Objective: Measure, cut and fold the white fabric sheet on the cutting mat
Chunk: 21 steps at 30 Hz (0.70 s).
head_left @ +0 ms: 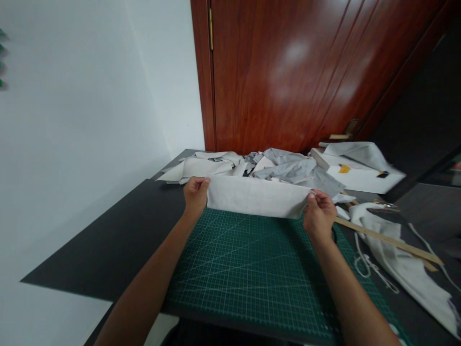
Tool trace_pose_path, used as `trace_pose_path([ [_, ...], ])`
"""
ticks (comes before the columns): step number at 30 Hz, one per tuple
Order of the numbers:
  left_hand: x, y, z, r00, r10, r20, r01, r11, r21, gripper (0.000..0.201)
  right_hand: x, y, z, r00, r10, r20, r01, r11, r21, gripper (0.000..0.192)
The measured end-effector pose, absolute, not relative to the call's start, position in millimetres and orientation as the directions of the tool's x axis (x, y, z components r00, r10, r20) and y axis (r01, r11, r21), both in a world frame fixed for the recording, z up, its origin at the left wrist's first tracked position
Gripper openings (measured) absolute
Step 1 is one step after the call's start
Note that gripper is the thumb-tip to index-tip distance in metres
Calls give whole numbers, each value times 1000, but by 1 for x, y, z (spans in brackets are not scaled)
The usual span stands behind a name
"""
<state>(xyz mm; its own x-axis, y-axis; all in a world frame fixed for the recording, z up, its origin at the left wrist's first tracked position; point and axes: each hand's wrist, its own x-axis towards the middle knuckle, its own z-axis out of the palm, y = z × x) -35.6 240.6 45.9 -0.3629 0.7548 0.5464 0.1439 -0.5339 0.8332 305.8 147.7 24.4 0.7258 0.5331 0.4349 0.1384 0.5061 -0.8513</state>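
Note:
A strip of white fabric (257, 197) is stretched out between my two hands, above the far part of a green cutting mat (245, 264). My left hand (196, 192) pinches its upper left corner between thumb and fingers. At the other end, my right hand (320, 211) grips the upper right corner, its fingers closed. The strip hangs nearly flat, with its long sides running left to right and the right end slightly lower.
Behind the strip lie heaped white fabric (209, 166) and grey fabric (288, 163). A white box (360, 173) stands at the back right. Wooden rulers (389, 240), cord (363, 262) and a cloth piece (406, 269) lie on the right. A wall and door (281, 72) bound the dark table (118, 245).

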Motion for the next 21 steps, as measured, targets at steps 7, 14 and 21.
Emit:
trace_pose_path([
  [7, -37, 244, 47, -363, 730, 579, 142, -571, 809, 28, 298, 141, 33, 728, 560, 396, -4, 581, -814, 51],
  [14, -39, 245, 47, -329, 769, 548, -11, -584, 812, 37, 304, 147, 26, 744, 524, 414, 31, 593, -805, 46],
  [21, -37, 245, 47, -286, 849, 443, -95, -486, 869, 36, 310, 150, 20, 743, 481, 466, 146, 563, -814, 40],
])
